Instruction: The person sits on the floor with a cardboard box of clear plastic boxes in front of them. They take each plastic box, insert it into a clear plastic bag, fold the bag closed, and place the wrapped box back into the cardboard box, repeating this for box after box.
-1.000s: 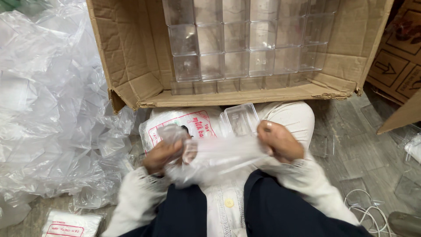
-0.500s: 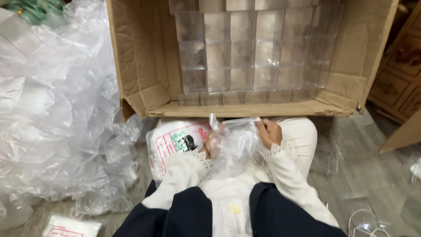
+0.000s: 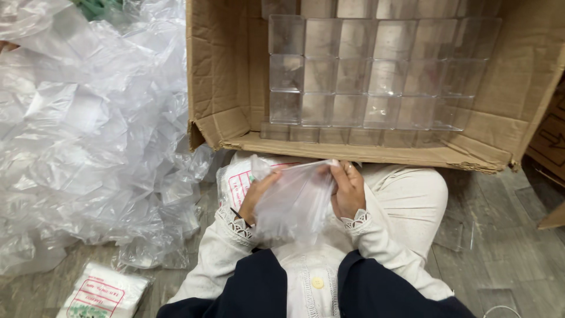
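Counting as I go: one clear plastic bag (image 3: 292,203) between my two hands, left hand (image 3: 256,195) and right hand (image 3: 348,189). One big cardboard box (image 3: 219,76) at twelve o'clock, and inside it clear plastic boxes (image 3: 376,73) stacked in rows; I make out about seven across the fullest row and three full rows showing, the rest too cut off to count. Two packs of bags with red print: one (image 3: 236,184) under my left hand, one (image 3: 103,294) at eight o'clock. One heap of loose plastic wrap (image 3: 88,129) at ten o'clock.
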Action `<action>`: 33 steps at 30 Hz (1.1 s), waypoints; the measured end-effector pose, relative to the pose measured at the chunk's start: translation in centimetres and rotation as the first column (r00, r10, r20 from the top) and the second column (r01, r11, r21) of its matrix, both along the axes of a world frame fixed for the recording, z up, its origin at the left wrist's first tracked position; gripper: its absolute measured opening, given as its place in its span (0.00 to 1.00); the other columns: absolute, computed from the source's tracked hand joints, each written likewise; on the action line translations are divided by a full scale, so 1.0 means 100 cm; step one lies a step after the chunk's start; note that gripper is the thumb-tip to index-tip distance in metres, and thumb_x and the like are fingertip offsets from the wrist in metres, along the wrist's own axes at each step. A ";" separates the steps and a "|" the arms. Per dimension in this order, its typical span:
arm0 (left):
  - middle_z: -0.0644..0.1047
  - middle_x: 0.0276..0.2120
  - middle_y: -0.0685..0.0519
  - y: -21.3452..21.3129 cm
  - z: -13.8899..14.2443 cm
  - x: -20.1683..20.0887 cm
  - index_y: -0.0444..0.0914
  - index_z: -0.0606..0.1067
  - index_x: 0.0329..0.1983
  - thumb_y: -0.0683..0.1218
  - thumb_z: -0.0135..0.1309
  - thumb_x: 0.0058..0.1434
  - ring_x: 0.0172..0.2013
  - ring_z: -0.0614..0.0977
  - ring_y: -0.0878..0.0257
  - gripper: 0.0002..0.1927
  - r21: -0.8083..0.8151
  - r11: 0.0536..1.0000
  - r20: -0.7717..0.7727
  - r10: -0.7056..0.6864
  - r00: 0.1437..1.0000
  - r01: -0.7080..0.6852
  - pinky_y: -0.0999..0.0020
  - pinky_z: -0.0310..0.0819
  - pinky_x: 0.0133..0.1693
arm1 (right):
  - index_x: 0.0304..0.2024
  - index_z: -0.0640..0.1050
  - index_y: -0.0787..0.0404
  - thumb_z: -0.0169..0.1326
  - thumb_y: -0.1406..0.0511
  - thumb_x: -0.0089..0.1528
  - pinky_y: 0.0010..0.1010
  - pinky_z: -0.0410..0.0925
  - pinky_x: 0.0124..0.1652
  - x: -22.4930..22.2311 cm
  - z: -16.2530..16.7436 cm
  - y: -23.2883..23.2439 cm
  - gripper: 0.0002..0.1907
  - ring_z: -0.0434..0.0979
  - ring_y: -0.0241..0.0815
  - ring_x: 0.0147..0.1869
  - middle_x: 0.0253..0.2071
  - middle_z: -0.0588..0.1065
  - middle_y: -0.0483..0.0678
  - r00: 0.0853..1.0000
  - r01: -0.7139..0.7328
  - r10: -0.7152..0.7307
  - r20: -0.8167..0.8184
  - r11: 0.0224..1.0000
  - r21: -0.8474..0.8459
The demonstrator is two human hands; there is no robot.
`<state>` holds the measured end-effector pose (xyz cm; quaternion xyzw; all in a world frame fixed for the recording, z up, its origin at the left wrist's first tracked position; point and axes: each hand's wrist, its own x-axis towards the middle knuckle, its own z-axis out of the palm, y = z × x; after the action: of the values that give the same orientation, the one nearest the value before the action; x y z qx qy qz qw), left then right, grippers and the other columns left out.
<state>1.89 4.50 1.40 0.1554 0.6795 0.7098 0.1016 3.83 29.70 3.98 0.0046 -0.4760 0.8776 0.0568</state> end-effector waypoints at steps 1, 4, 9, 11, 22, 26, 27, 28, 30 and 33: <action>0.74 0.54 0.54 -0.004 -0.006 0.000 0.34 0.68 0.68 0.53 0.48 0.74 0.48 0.78 0.68 0.25 -0.113 0.988 -0.257 -0.136 0.957 0.110 0.70 0.72 0.51 | 0.45 0.77 0.60 0.48 0.62 0.71 0.22 0.69 0.41 -0.006 0.001 -0.004 0.09 0.74 0.29 0.39 0.37 0.78 0.42 0.992 -0.065 0.070 0.103 0.997 -0.045; 0.76 0.59 0.53 -0.010 -0.025 0.008 0.33 0.68 0.70 0.58 0.44 0.76 0.53 0.78 0.67 0.30 0.092 0.909 0.120 -0.415 0.902 0.406 0.69 0.72 0.57 | 0.44 0.77 0.59 0.48 0.61 0.70 0.20 0.64 0.34 -0.024 0.000 -0.024 0.11 0.69 0.26 0.34 0.32 0.73 0.37 0.948 -0.172 0.170 0.270 0.985 -0.020; 0.77 0.58 0.46 -0.060 -0.024 0.040 0.33 0.71 0.65 0.52 0.48 0.71 0.54 0.79 0.58 0.24 -0.028 0.894 0.135 -0.439 0.888 0.446 0.59 0.69 0.57 | 0.36 0.74 0.66 0.55 0.60 0.74 0.24 0.62 0.30 -0.024 -0.005 -0.074 0.16 0.63 0.29 0.32 0.28 0.69 0.40 0.996 -0.081 0.087 0.020 0.788 0.611; 0.78 0.60 0.40 -0.116 -0.009 0.054 0.29 0.75 0.64 0.41 0.43 0.72 0.59 0.77 0.48 0.20 -0.525 0.841 -0.582 -0.465 0.668 0.128 0.49 0.56 0.60 | 0.38 0.79 0.65 0.57 0.62 0.70 0.24 0.63 0.30 -0.023 -0.006 -0.076 0.12 0.68 0.31 0.30 0.26 0.72 0.43 0.947 -0.052 0.293 -0.135 0.551 0.833; 0.70 0.26 0.59 -0.386 -0.054 0.102 0.50 0.74 0.48 0.64 0.64 0.60 0.21 0.69 0.69 0.21 0.060 0.551 0.663 0.601 0.446 -0.832 0.70 0.66 0.23 | 0.41 0.78 0.68 0.55 0.63 0.68 0.24 0.69 0.33 -0.026 -0.057 -0.007 0.12 0.74 0.31 0.33 0.30 0.77 0.47 0.919 -0.372 0.339 0.201 0.577 0.727; 0.74 0.31 0.59 -0.385 -0.037 0.107 0.49 0.72 0.55 0.63 0.59 0.65 0.25 0.75 0.67 0.23 0.157 0.468 0.588 0.664 0.463 -0.870 0.69 0.72 0.25 | 0.41 0.78 0.68 0.55 0.63 0.68 0.24 0.70 0.34 -0.026 -0.059 0.009 0.12 0.75 0.32 0.33 0.30 0.77 0.46 0.927 -0.363 0.295 0.232 0.555 0.748; 0.76 0.32 0.58 -0.391 -0.019 0.106 0.48 0.72 0.56 0.65 0.55 0.65 0.25 0.77 0.65 0.24 0.127 0.490 0.563 0.680 0.469 -0.862 0.67 0.74 0.25 | 0.40 0.78 0.68 0.55 0.63 0.68 0.25 0.70 0.34 -0.027 -0.059 0.011 0.12 0.75 0.32 0.32 0.30 0.77 0.47 0.929 -0.361 0.279 0.244 0.538 0.762; 0.78 0.36 0.58 -0.399 0.000 0.102 0.49 0.71 0.60 0.67 0.52 0.63 0.26 0.78 0.64 0.28 0.077 0.499 0.473 0.744 0.472 -0.863 0.66 0.74 0.24 | 0.40 0.78 0.68 0.55 0.63 0.68 0.25 0.70 0.34 -0.027 -0.060 0.012 0.12 0.74 0.32 0.32 0.30 0.77 0.46 0.929 -0.360 0.282 0.240 0.544 0.758; 0.73 0.51 0.62 -0.416 0.035 0.088 0.49 0.64 0.68 0.69 0.47 0.62 0.33 0.79 0.63 0.35 -0.075 0.501 0.184 0.857 0.481 -0.862 0.65 0.76 0.24 | 0.40 0.78 0.68 0.55 0.63 0.68 0.24 0.70 0.34 -0.029 -0.062 0.012 0.12 0.74 0.32 0.32 0.30 0.77 0.46 0.927 -0.366 0.288 0.240 0.554 0.748; 0.74 0.59 0.44 -0.445 0.068 0.025 0.44 0.64 0.76 0.70 0.56 0.61 0.45 0.80 0.60 0.46 0.168 0.499 0.342 0.780 0.525 -0.850 0.63 0.83 0.39 | 0.41 0.78 0.68 0.55 0.63 0.68 0.24 0.69 0.34 -0.030 -0.069 0.005 0.12 0.74 0.32 0.32 0.30 0.77 0.46 0.923 -0.366 0.317 0.219 0.548 0.752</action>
<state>4.42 -39.99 8.20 -0.2518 0.5329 0.7830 -0.1988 0.86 30.20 -2.89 0.0961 -0.8000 0.5764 -0.1360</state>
